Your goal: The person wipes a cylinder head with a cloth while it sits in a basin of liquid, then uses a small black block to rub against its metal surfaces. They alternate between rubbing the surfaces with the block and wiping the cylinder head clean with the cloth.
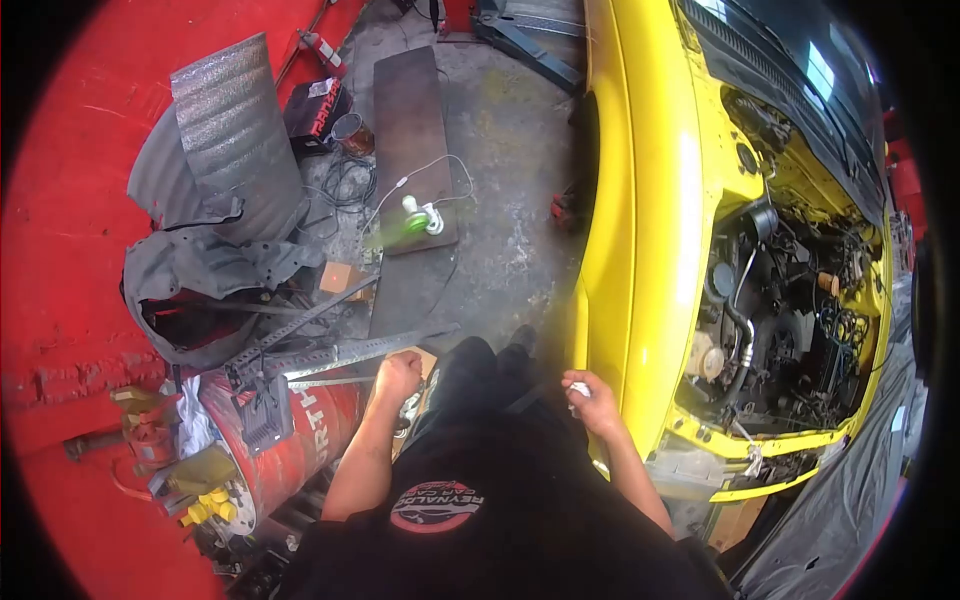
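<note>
My right hand [592, 400] is closed around a small white object [579, 388] beside the yellow car's fender [650, 250]. What the object is cannot be made out. My left hand [400, 374] is curled into a fist near the perforated metal strips [350, 350]; whatever it holds, if anything, is hidden. Right of the fender the engine bay [780, 330] lies uncovered, with hoses and a white reservoir [705, 361] showing.
A red drum [310, 425] stands at my left. Beyond it are grey fabric [190, 265], silver insulation sheets [235, 120] and a black box [318, 110]. A dark board [412, 130] on the floor carries a white-and-green corded item [420, 220]. A blue-grey jack [530, 45] stands ahead.
</note>
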Demonstrator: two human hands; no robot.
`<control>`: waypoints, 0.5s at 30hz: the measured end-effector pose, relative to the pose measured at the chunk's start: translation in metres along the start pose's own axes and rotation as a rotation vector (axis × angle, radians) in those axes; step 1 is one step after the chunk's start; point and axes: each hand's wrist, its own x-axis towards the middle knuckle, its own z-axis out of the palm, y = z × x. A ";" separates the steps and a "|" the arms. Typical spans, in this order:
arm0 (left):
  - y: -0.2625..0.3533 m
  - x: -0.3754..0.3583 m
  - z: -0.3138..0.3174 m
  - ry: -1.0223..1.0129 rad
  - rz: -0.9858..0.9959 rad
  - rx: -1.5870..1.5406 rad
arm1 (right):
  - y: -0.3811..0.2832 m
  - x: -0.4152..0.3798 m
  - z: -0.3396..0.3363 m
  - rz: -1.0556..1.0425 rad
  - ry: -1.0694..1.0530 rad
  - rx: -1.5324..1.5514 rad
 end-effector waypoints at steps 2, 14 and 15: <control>-0.024 0.014 0.002 0.095 0.020 0.037 | -0.020 0.022 0.004 -0.011 -0.043 0.013; -0.077 0.054 -0.007 0.095 -0.422 -0.072 | -0.122 0.235 0.005 0.107 -0.085 0.015; -0.079 0.055 -0.005 0.112 -0.418 -0.143 | -0.122 0.261 -0.002 0.055 -0.085 -0.032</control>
